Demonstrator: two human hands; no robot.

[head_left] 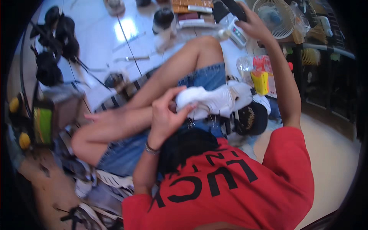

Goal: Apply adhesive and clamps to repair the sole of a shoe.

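My left hand (pixel 166 115) is closed around the toe end of a white, shoe-like piece (pixel 209 100), with thumb and fingers on either side. The piece lies across my lap, over blue denim shorts (pixel 134 147). Small metal clips (pixel 214 122) show along its lower edge. My right arm stretches far forward to the right, where my right hand (pixel 256 26) is closed on a black, flat, long object (pixel 233 8) whose kind I cannot make out. Just below that hand stands a white device with a small panel (pixel 237 35). A black cap (pixel 251 119) with gold lettering rests beside my lap.
Black bundled items (pixel 57 46) lie at the left on the pale tiles. Shoes (pixel 90 216) pile up at lower left. Boxes (pixel 193 7), a fan (pixel 274 17), a clear bottle (pixel 245 67) and a yellow package (pixel 260 81) stand at the far right.
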